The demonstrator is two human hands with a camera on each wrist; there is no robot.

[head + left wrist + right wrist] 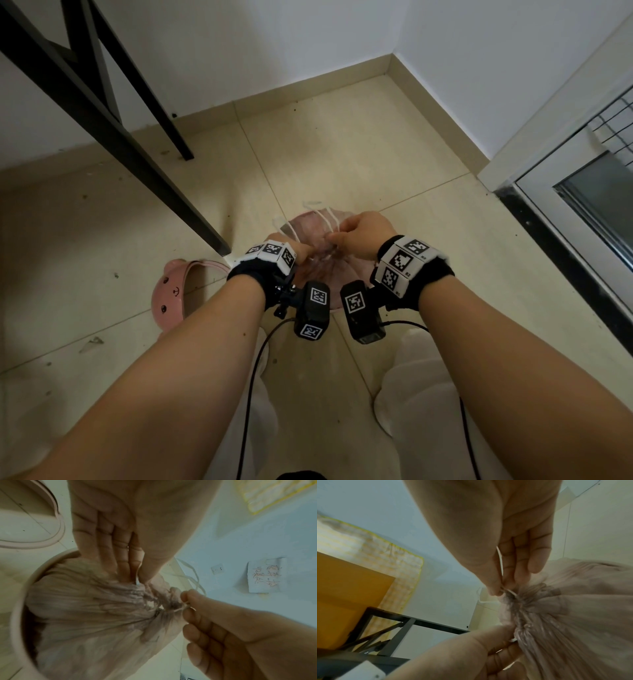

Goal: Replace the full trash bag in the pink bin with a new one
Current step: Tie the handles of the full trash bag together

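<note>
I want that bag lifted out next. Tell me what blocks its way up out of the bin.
Nothing visible. The trash bag, cinched shut, sits in the open pink bin; its lid lies aside on the floor.

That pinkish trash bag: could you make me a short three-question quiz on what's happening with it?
1. True or false: the mouth of the trash bag is gathered shut.
2. What does the right hand pinch? A) the pink lid B) the white drawstring C) a table leg
3. Fill in: the pink lid with the face lies on the ____.

Key: 1 true. 2 B, the white drawstring. 3 floor. The left hand holds the gathered neck.
</note>
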